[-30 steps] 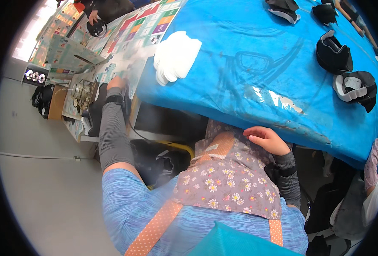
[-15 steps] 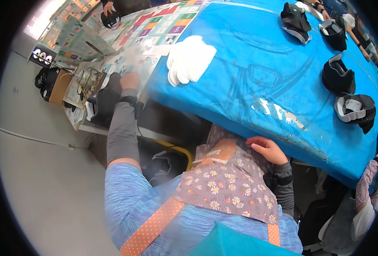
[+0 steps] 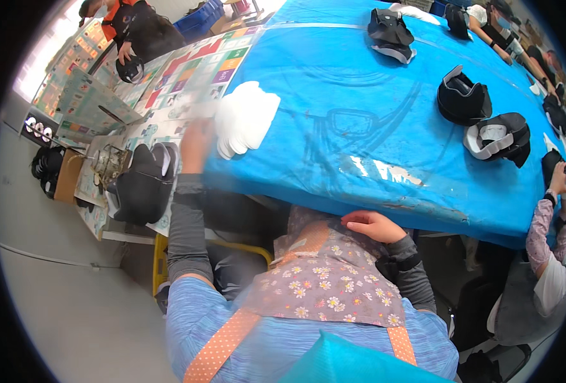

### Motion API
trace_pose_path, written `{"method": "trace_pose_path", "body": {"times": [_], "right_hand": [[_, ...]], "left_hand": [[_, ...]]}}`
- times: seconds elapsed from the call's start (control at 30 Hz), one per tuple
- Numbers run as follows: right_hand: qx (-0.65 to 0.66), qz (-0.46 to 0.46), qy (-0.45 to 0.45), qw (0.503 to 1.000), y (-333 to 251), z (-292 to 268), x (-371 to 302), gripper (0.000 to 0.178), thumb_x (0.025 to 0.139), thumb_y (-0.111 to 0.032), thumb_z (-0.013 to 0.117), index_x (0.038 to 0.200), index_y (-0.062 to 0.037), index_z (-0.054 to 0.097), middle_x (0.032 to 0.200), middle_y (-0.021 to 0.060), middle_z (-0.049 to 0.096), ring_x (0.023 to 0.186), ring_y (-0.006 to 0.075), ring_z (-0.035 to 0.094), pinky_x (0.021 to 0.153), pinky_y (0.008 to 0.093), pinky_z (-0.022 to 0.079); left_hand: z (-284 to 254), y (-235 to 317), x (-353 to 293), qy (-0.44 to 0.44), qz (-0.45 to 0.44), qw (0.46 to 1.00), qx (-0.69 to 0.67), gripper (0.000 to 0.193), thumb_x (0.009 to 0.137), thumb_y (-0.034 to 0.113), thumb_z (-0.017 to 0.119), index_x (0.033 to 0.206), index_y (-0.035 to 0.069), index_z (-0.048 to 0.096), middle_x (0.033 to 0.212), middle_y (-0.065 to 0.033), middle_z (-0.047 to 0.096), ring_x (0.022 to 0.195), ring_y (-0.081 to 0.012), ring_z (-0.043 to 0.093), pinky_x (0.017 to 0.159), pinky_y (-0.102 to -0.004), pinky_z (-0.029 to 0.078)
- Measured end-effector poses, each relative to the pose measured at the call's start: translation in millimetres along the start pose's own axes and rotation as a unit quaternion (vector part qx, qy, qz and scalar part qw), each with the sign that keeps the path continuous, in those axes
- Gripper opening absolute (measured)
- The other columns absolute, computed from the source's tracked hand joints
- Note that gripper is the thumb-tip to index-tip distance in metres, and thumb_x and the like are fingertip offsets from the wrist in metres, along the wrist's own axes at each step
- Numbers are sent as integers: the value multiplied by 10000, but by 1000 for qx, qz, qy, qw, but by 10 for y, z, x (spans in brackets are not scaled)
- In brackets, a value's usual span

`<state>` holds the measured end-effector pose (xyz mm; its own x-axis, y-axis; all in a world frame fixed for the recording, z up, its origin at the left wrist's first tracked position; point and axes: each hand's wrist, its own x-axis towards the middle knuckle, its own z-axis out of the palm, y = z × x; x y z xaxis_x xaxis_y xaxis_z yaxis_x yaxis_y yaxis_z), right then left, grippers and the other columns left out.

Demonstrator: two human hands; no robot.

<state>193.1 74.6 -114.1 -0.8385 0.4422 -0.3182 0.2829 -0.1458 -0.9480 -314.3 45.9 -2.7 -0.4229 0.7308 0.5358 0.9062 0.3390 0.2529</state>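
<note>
Left hand [image 3: 197, 143] is near white pieces [image 3: 250, 120]; right hand [image 3: 375, 226], by floral apron [image 3: 334, 287].

The left hand [image 3: 197, 147], now blurred, is moving off the black padded piece [image 3: 144, 185], which is resting alone to the hand's left and nearer the body. The hand is coming up just beside the white stack [image 3: 248, 120] to its right; blur is concealing any contact. As the view is shifting, a blue crate [image 3: 198, 19] is appearing far beyond the hand, with more of a co-worker [image 3: 147, 30] showing.
</note>
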Motion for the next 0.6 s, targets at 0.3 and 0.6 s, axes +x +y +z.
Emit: {"method": "trace_pose_path", "body": {"times": [0.3,0.6], "right_hand": [[-34,-3,11,999,-117,69,-44,372,996,-271,636,1258,-10,664,1204,87,699,1087,149,631,959,302,497],[-28,-18,34,999,-11,9,-100,365,995,-260,643,1247,3,668,1195,80,703,1097,146,627,972,297,490]], "left_hand": [[659,532,-162,13,82,996,30,669,860,478,724,1324,11,610,1329,-166,635,1252,-337,571,1060,-470,426],[661,456,4,-6,6,993,-117,354,891,299,723,1062,-11,729,1131,-176,722,1049,-338,682,896,-404,530]]}}
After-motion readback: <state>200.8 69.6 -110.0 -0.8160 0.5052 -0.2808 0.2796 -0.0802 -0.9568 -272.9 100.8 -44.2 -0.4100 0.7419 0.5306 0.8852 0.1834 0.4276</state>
